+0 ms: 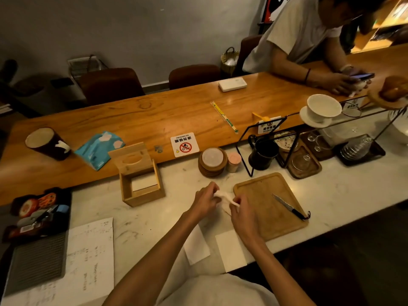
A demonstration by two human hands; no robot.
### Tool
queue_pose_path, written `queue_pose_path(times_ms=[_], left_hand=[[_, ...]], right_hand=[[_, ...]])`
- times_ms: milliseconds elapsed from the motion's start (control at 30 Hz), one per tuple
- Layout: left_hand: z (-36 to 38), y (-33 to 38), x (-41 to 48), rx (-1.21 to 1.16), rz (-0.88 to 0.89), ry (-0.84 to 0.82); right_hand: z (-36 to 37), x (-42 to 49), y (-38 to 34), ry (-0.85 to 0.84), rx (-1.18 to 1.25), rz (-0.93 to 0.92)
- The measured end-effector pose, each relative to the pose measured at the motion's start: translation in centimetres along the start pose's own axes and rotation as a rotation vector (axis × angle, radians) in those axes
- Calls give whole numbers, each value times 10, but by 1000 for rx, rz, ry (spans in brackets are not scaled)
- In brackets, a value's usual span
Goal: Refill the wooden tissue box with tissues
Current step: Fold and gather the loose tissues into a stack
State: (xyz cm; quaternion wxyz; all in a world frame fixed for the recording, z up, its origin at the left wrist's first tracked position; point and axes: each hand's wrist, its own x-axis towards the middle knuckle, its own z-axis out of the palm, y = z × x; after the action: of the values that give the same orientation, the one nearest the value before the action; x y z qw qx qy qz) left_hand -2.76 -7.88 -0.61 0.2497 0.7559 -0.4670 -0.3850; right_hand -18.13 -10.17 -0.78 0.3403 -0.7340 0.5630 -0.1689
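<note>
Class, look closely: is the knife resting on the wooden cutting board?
Yes, the knife lies flat on the wooden cutting board, to the right of both hands.

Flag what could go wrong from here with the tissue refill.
1. Both hands, left hand and right hand, pull on one white tissue between them; it looks stretched and could tear.
2. The knife lies on the cutting board just right of the right hand, blade pointing toward it; a sideways move could meet the blade.
3. The wooden tissue box stands open beside the blue tissue pack; a reach could knock its raised lid.
</note>
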Motion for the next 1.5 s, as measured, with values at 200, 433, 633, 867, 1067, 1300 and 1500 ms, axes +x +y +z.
queue_pose_path(times_ms=[200,433,633,867,1067,1300,1500], left_hand=[[6,25,-28,83,24,-380],[69,-1,-59,367,0,-382],[85,-15,-72,554,126,-138],[85,-10,-73,561,50,-119],[15,-20,-85,116,-75,-192],[-22,-63,-90,367,-264,-251],[2,-76,-96,465,-253,-23]], right_hand=[[-37,-59,25,-321,224,247],[-14,-98,63,-331,-27,303],[1,-111,66,-177,-223,172],[3,-92,60,-288,-149,300],[7,-70,33,-465,128,149],[69,-79,-17,-641,-236,-107],[75,-76,-22,-514,-459,-244]])
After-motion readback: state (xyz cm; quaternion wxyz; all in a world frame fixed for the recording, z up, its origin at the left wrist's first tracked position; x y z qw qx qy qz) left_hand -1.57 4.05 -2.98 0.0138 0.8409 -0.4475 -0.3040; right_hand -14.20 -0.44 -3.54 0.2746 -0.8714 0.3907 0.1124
